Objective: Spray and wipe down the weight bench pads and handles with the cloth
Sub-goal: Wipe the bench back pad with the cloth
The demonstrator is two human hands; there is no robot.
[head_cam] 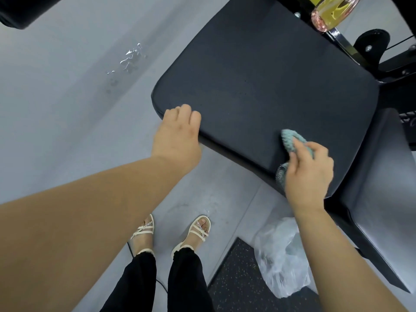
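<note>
The right hand [308,174] sits on the big pad [258,82] under it, right at the near edge, with the left hand [177,138] lying open on the corner to its left, and grips the small cloth [292,140], which may slip off that edge.

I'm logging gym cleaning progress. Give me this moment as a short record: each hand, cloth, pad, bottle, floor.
left hand: rests on the seat pad's near corner, thumb hidden
right hand: holds the teal cloth against the pad's near edge
seat pad: black, both hands at its near edge
bottle: clear pinkish, yellow liquid inside, top right, untouched
floor: grey; wet splashes left of the pad; plastic bag right of the feet
</note>
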